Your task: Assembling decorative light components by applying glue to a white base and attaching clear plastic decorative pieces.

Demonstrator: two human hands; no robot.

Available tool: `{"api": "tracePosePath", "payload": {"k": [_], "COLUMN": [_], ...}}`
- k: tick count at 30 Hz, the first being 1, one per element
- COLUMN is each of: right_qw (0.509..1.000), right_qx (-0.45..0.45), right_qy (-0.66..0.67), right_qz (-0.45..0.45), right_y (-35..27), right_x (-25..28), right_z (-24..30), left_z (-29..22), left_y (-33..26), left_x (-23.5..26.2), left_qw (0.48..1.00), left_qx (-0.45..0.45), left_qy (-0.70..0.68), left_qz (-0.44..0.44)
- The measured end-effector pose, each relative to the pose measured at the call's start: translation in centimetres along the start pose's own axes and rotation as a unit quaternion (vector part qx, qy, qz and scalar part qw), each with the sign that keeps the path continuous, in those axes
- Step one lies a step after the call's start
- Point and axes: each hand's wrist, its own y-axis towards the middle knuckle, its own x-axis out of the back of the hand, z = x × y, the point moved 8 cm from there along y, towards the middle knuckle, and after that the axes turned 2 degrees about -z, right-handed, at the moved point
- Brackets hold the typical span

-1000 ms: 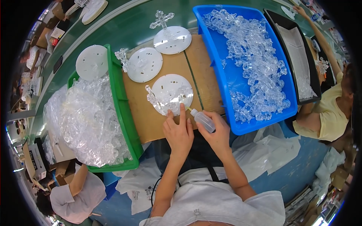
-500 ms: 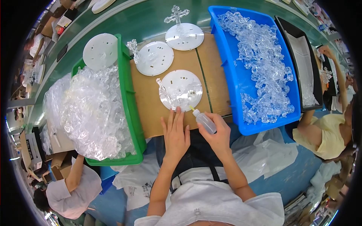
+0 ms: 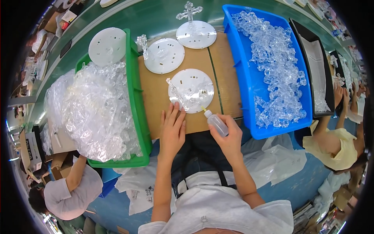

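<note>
On my screen, mid-frame, my left hand [image 3: 171,128], fingers loose, has slid left along the white plate [image 3: 187,83], making room for the bottle [image 3: 217,124] my right hand [image 3: 230,139] grips.

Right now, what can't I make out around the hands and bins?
All in the head view:
- Rear end of the bottle: partly hidden by the right hand.
- Whether its yellow tip touches the white disc: too small.
- Floor of the green bin: hidden beneath clear plastic-wrapped contents.
- White base at the top: cut off by the edge.
</note>
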Motion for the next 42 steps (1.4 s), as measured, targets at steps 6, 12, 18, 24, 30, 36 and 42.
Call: {"api": "tracePosePath", "payload": {"k": [6,12,18,24,30,36,42], "right_qw": [0.999,0.996,0.996,0.996,0.993,0.991,0.989], "right_qx": [-0.042,-0.087,-0.083,-0.084,-0.105,0.038,0.031], "right_qy": [0.011,0.021,0.017,0.023,0.059,0.076,0.002], "right_qz": [0.003,0.008,0.01,0.016,0.017,-0.105,-0.144], "right_y": [-0.9,-2.1,-2.7,-2.8,-2.8,2.7,7.6], "right_x": [0.4,0.4,0.2,0.0,0.0,0.4,-0.3], "right_z": [-1.0,-1.6,-1.7,-1.6,-2.4,-0.9,-1.5], "left_z": [-2.4,-2.8,-3.0,-3.0,-2.8,-2.8,-0.6], "left_y": [-0.8,-1.3,-1.3,-1.4,-1.3,-1.3,-2.0], "left_x": [-1.2,-1.7,-1.7,-1.9,-1.6,-0.8,0.3], "left_qw": [0.999,0.999,0.999,0.999,0.999,0.997,0.991], "left_qx": [-0.004,0.005,0.008,0.007,0.012,0.015,0.043], "left_qy": [0.039,0.042,0.039,0.041,0.037,0.072,0.111], "left_qz": [-0.007,-0.015,-0.011,-0.01,-0.02,-0.032,-0.054]}}
